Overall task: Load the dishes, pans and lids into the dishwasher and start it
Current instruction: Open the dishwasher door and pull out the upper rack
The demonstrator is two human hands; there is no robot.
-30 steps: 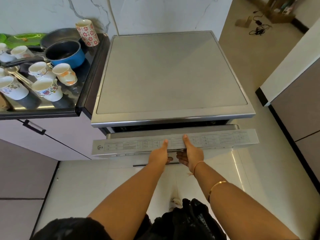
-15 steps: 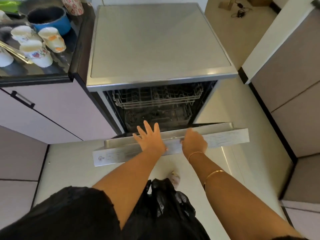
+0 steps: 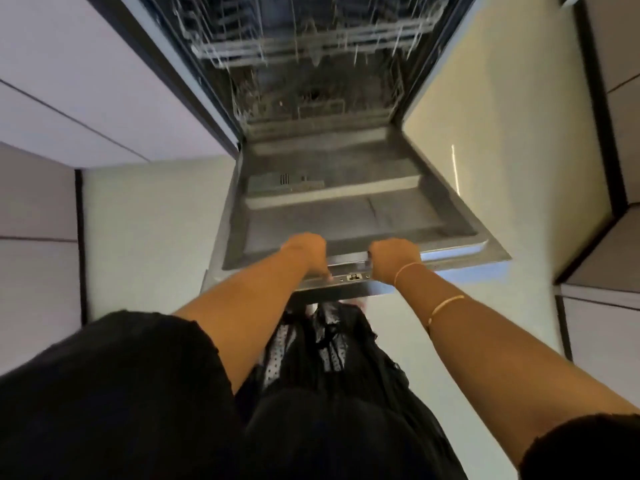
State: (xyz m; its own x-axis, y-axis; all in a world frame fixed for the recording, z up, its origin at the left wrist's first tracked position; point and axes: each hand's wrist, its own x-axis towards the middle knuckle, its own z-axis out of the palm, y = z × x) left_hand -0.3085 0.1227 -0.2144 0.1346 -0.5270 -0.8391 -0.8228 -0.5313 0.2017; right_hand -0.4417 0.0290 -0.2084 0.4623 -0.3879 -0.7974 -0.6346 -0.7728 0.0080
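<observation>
Nearly flat: dishwasher door (image 3: 346,216), edge toward person; left hand (image 3: 306,252), right hand (image 3: 394,259) gripping.

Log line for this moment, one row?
door: down, nearly flat | left hand: grips door edge | right hand: grips door edge | upper rack: pushed in

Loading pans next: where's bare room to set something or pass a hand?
Free: door panel between dispenser and front edge; floor left of it. Crowded: front edge, gripped by left hand and right hand; tined racks.
</observation>
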